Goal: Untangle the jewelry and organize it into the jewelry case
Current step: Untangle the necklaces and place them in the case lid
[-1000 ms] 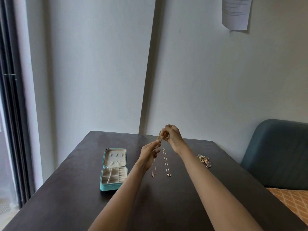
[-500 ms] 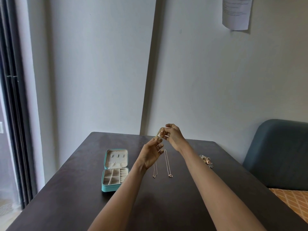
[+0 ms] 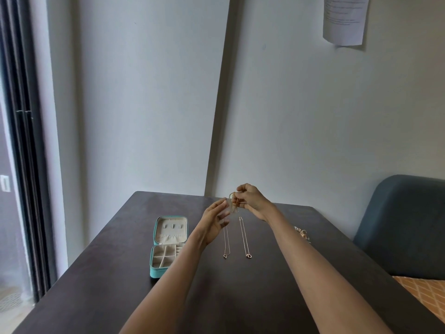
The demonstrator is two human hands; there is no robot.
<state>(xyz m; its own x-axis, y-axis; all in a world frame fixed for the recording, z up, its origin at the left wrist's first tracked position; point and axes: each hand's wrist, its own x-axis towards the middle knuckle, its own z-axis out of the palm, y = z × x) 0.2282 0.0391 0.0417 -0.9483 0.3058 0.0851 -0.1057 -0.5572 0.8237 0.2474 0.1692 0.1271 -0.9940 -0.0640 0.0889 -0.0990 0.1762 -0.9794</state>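
Right hand (image 3: 250, 201) pinches a gold chain (image 3: 234, 203) above the table (image 3: 240, 297); left hand (image 3: 214, 222) beside it, fingers straight, holding nothing. Two pendant necklaces (image 3: 244, 239) lie straight, side by side, apparently already untangled. Tangled heap (image 3: 302, 233) remains further right. Jewelry case (image 3: 166, 247) open at left, compartments look unfilled. Judgement: early stage, nothing yet stowed.

Teal jewelry case (image 3: 156, 271) with cream lining, gold-coloured chains (image 3: 244, 237), dark brown table (image 3: 108, 273), possibly blue-grey chair (image 3: 404, 225)
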